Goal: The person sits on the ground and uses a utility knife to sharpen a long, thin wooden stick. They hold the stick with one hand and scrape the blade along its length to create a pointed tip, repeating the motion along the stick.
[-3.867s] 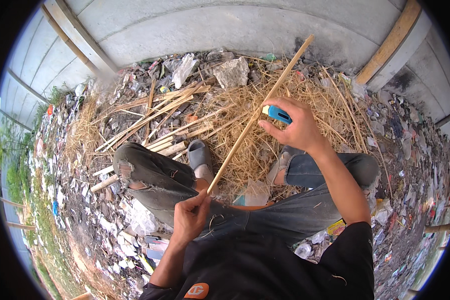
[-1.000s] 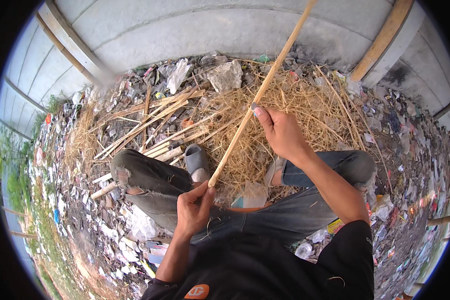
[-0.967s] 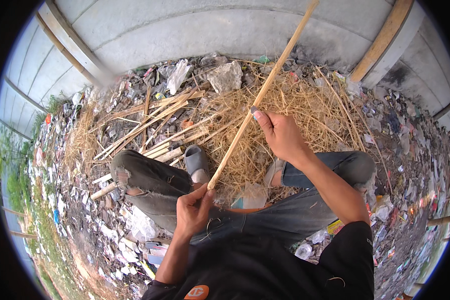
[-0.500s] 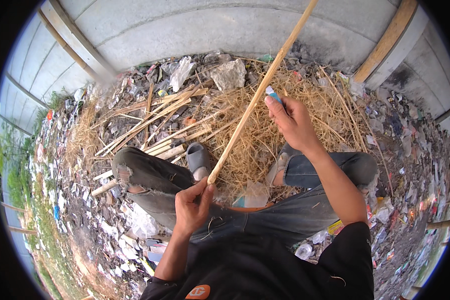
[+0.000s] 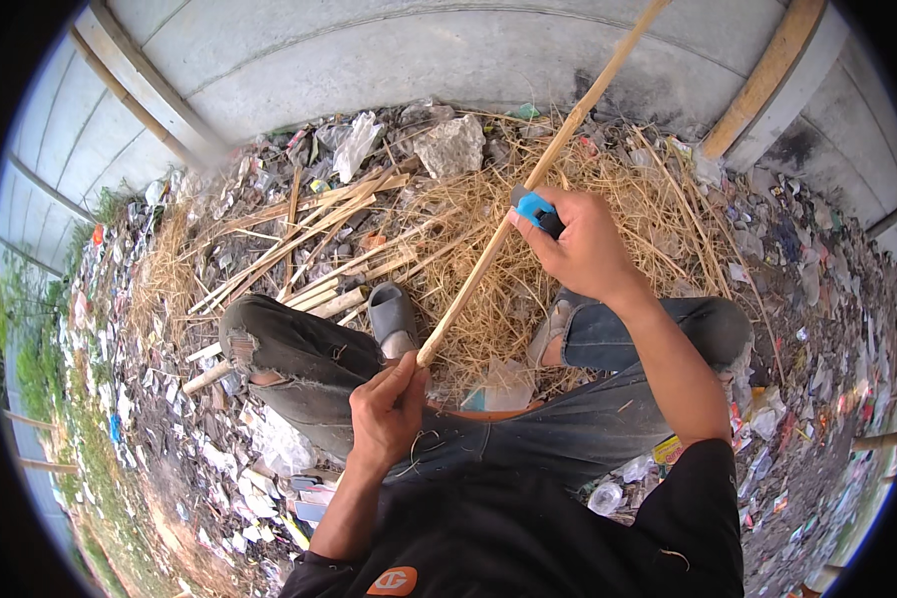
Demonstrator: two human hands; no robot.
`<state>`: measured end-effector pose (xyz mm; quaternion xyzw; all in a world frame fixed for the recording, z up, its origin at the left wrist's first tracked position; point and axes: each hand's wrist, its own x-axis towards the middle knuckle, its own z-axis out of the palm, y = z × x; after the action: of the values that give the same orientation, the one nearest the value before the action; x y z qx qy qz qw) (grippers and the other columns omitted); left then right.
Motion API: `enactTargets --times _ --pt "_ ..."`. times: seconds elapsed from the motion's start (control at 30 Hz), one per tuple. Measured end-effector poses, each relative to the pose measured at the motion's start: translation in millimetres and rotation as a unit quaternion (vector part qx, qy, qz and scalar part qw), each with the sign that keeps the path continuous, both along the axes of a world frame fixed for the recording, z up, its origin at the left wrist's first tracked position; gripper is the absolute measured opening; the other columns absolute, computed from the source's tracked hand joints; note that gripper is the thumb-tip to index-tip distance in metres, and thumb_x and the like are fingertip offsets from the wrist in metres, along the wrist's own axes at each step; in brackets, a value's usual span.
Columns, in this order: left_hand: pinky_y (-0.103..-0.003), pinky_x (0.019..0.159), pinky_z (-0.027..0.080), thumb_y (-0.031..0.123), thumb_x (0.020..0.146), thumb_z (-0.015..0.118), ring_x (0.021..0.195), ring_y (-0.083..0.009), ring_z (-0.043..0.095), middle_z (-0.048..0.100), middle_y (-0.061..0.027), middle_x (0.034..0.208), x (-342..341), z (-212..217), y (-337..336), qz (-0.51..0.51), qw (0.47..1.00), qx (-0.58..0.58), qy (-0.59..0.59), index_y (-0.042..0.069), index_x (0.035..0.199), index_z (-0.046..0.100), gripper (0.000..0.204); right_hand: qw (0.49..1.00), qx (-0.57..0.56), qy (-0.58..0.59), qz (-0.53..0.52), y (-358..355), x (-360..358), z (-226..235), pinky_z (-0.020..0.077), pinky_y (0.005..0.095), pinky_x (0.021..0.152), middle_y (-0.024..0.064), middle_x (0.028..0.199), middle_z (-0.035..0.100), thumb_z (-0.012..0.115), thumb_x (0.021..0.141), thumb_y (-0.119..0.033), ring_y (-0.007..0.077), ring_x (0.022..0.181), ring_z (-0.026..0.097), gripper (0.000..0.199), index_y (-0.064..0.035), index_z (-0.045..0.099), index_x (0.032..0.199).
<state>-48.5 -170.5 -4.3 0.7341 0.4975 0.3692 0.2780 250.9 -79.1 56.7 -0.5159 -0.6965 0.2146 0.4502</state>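
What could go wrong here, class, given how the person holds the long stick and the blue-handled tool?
The blue-handled cutting tool in the right hand sits against the long pale wooden stick, up the shaft from the left hand; a slip down it might cut those fingers. The stick's lower end lies over the lap, so a slip could also reach the knees. Loose straw and litter underfoot may unsettle the feet.

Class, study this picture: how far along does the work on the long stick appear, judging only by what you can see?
Done: a pile of pale shavings lies under the work, beside split sticks.
In hand: the left hand grips the long stick at its near end; the right hand presses a blue-handled knife against it midway.
Left: the stick's upper length, beyond the knife.
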Motion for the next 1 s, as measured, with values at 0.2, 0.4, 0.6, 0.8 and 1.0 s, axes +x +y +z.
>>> enactTargets --times 0.2,0.4,0.6,0.8,1.0 --pt "-0.033 0.063 0.054 0.003 0.094 0.073 0.068 -0.0242 0.071 0.072 -0.0190 0.083 4 0 3 -0.016 1.000 -0.010 -0.019 -0.005 0.119 0.073 0.026 0.992 -0.039 0.038 0.111 -2 7 -4 0.0394 0.0321 0.055 -0.0018 0.063 0.052 0.073 0.093 -0.011 0.0076 0.058 0.045 0.016 -0.0031 0.064 0.083" --pt "-0.031 0.058 0.049 0.005 0.096 0.072 0.060 -0.0191 0.064 0.067 -0.0150 0.073 5 4 6 -0.003 0.998 -0.046 -0.031 -0.004 0.120 0.073 0.026 0.995 -0.041 0.061 0.065 -5 19 4 0.0361 0.0276 0.052 -0.0050 0.063 0.052 0.079 0.090 -0.017 0.0049 0.057 0.045 0.017 -0.0056 0.066 0.085" --pt "-0.031 0.057 0.048 0.007 0.096 0.071 0.058 -0.0160 0.061 0.065 -0.0137 0.069 7 6 6 0.001 0.999 -0.031 -0.034 -0.004 0.120 0.072 0.026 0.997 0.053 0.030 -0.054 -5 13 1 0.0354 0.0255 0.049 -0.0053 0.062 0.051 0.083 0.090 -0.029 0.0043 0.055 0.045 0.026 -0.0060 0.071 0.096" --pt "-0.029 0.057 0.044 0.011 0.101 0.069 0.061 -0.0089 0.054 0.060 -0.0066 0.068 7 -1 6 0.001 0.990 -0.114 -0.078 -0.004 0.123 0.071 0.027 0.999 0.021 0.011 -0.041 -13 -1 5 0.0401 0.0330 0.050 0.0022 0.065 0.055 0.068 0.101 -0.042 0.0146 0.054 0.052 0.040 -0.0026 0.067 0.096" --pt "-0.026 0.061 0.042 0.018 0.108 0.061 0.068 -0.0049 0.047 0.052 0.0020 0.071 23 8 16 -0.005 0.970 -0.195 -0.145 -0.004 0.125 0.069 0.029 0.992 -0.088 -0.053 0.069 -29 -33 -23 0.0365 0.0432 0.052 0.0121 0.060 0.050 0.055 0.108 -0.049 0.0260 0.051 0.048 0.052 0.0001 0.056 0.088"
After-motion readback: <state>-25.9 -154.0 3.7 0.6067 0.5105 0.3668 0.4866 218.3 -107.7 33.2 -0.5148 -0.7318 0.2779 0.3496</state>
